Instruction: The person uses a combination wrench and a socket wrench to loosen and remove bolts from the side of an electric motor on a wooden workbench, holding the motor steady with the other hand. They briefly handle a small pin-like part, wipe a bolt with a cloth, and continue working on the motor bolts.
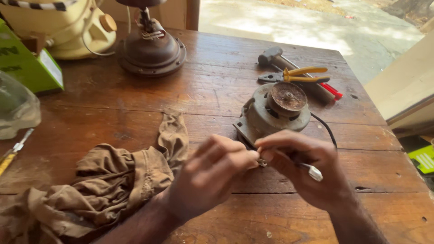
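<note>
Pinching together over the near middle of the wooden table (135,99), the left hand (210,174) and the right hand (300,165) meet fingertip to fingertip on a small metal piece (262,162), both closed in a fine grip around it. A white connector (315,172) pokes out under the right hand's fingers, and a black cable (326,129) curves from behind that hand toward the round grey motor (273,110), which lies on the table just beyond the fingers, its rusty hub facing up. A crumpled brown cloth (117,180) lies beside the left forearm. Farther back rest yellow-handled pliers (296,75) across a hammer (275,58), with a red-tipped tool (332,91) beside them. A rusty domed fan base (151,49) stands at the far left-centre.
</note>
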